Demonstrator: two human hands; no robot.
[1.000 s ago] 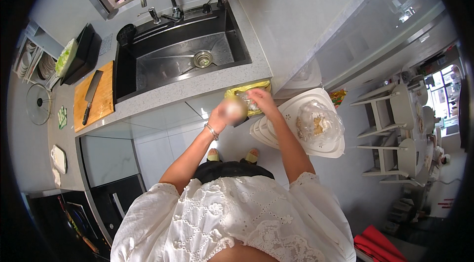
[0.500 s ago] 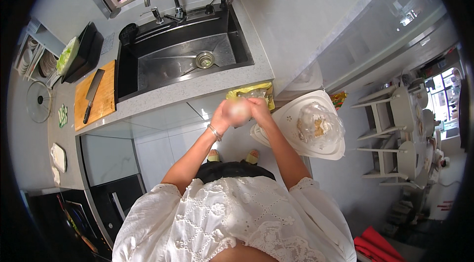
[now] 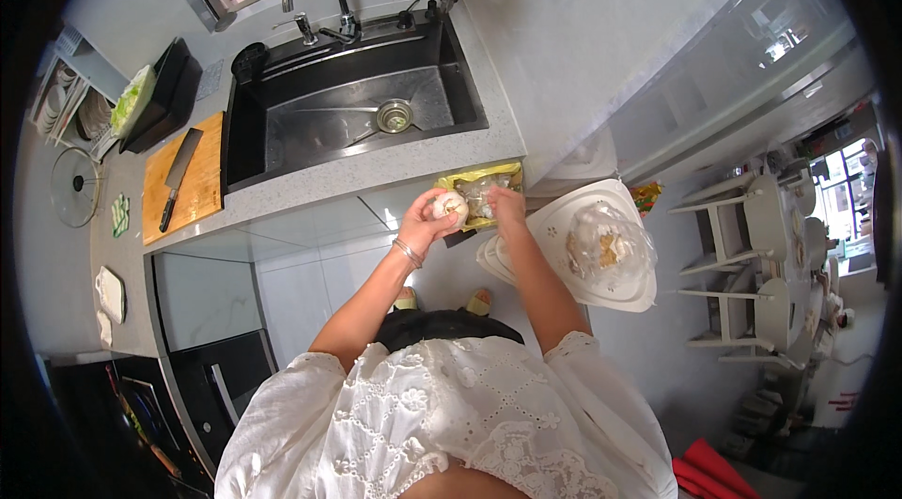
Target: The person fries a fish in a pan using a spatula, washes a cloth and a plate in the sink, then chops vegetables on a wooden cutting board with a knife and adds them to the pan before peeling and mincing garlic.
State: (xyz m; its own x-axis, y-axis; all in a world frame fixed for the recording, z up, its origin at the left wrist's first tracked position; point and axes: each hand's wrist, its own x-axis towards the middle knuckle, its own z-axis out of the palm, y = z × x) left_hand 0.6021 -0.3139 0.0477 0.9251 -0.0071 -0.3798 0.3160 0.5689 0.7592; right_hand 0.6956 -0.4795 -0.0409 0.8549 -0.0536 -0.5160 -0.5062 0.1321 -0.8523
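A whitish garlic bulb (image 3: 451, 209) rests in my left hand (image 3: 422, 223), whose fingers curl round it in front of the counter. Beside it on the right is my right hand (image 3: 508, 210), its fingers drawn together over the edge of a bin with a yellow bag (image 3: 515, 170). What those fingers pinch, if anything, is too small to make out. Clear plastic and scraps show inside the yellow bag. Close to my right forearm, a white plastic shelf (image 3: 540, 228) carries a clear plastic bag (image 3: 628, 243) with pale and brownish contents.
A black sink (image 3: 310, 123) with a tap (image 3: 349, 24) lies ahead. On its left, a cleaver (image 3: 178, 175) lies on a wooden cutting board (image 3: 209, 147), near green slices (image 3: 120, 215) and a glass lid (image 3: 75, 186). White chairs (image 3: 752, 311) stand at far right.
My hands have moved apart. The right has gone rightward, off the garlic bulb to the yellow bag, while the left keeps the bulb.
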